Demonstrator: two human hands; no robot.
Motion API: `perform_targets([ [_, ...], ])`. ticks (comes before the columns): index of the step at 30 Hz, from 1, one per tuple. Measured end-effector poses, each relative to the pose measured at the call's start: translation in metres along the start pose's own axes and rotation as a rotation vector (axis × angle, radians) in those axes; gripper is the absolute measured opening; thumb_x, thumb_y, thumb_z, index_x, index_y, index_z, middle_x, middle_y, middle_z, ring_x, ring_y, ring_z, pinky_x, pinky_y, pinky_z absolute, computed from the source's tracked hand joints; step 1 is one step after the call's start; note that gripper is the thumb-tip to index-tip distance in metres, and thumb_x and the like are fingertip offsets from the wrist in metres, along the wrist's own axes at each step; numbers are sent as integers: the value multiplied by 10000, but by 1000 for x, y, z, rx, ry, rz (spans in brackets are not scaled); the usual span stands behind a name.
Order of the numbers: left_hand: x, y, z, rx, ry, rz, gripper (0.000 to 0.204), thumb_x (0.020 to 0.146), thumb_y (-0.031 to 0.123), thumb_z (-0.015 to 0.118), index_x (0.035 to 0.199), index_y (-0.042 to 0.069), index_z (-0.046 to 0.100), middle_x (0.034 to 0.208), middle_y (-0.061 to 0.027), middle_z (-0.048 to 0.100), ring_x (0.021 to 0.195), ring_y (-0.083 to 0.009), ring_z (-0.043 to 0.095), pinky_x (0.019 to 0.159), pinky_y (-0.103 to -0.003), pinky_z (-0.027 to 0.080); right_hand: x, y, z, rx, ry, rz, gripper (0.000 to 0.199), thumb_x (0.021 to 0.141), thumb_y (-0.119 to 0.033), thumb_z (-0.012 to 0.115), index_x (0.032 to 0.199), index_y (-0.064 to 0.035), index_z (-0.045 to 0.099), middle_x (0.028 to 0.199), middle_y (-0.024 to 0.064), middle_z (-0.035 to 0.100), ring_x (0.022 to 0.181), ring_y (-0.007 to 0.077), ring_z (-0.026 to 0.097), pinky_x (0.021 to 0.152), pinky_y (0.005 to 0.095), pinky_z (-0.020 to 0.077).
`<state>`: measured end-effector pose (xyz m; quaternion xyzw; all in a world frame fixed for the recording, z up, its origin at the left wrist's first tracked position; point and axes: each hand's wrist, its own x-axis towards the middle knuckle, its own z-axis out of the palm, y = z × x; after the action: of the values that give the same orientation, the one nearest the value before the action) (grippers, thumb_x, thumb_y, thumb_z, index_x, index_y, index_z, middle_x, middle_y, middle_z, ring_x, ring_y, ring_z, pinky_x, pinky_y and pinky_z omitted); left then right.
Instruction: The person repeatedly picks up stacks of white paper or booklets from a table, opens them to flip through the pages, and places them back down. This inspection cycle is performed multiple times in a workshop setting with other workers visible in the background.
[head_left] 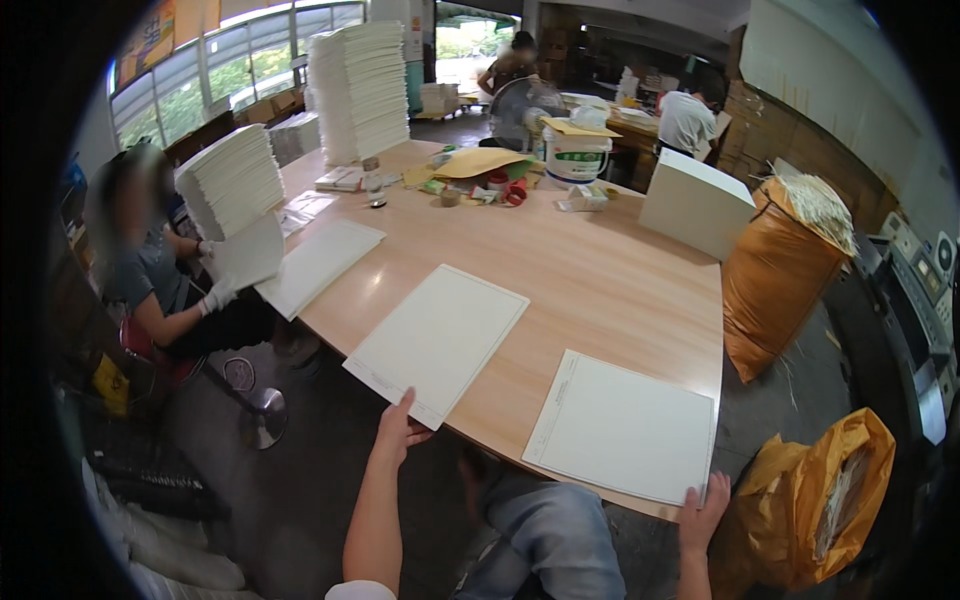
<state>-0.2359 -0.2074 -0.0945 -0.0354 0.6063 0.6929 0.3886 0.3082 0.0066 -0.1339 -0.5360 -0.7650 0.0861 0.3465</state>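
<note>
My left hand (400, 430) pinches the near edge of a white paper sheet (440, 340), thumb on top and fingers underneath. That sheet has a thin printed border and lies slanted on the table, its near corner over the edge. At the table's near right corner, my right hand (705, 505) touches the corner of another bordered white sheet (625, 425). Its thumb and fingers are apart around that corner. Whether either sheet is a single one or a thin stack, I cannot tell.
On the wooden table (590, 270) stand a tall paper stack (360, 90), a white bucket (577, 155) and a white block (697, 205). A seated person (150, 260) in gloves handles paper at left. Orange sacks (785, 270) stand at right. Two people are farther back.
</note>
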Motion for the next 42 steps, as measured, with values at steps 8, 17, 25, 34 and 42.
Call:
perform_targets([
  [8,28,-13,-1,323,81,188,296,1032,228,660,1220,0,635,927,-103,733,707,-211,714,597,-344,591,3,29,22,660,-203,477,487,1092,-206,572,1492,55,479,1366,174,628,1272,257,584,1114,356,429],
  [17,24,-7,1,422,66,88,406,1025,281,613,1244,-60,593,904,-190,723,661,-270,729,526,-372,602,-11,51,43,586,-33,310,500,1091,-181,555,1519,62,469,1461,178,582,1320,248,554,1131,360,415],
  [25,37,-6,8,411,116,62,385,992,259,606,1077,-115,639,828,-219,741,583,-279,736,439,-373,587,-5,20,27,646,-60,290,529,1075,-152,553,1555,38,440,1452,170,580,1327,258,544,1141,370,405],
  [34,62,-10,-25,441,195,73,380,987,418,686,1088,52,658,798,-90,680,569,-211,637,471,-310,495,-4,2,32,513,42,355,529,1024,-238,650,1489,-11,537,1299,206,707,1176,301,693,1014,400,526],
  [42,29,-60,-52,416,272,334,402,1047,429,657,1164,54,575,836,-28,561,559,-120,501,449,-274,409,-1,-11,15,526,53,350,572,1011,-291,660,1498,-19,537,1339,278,681,1235,457,667,1018,460,539],
])
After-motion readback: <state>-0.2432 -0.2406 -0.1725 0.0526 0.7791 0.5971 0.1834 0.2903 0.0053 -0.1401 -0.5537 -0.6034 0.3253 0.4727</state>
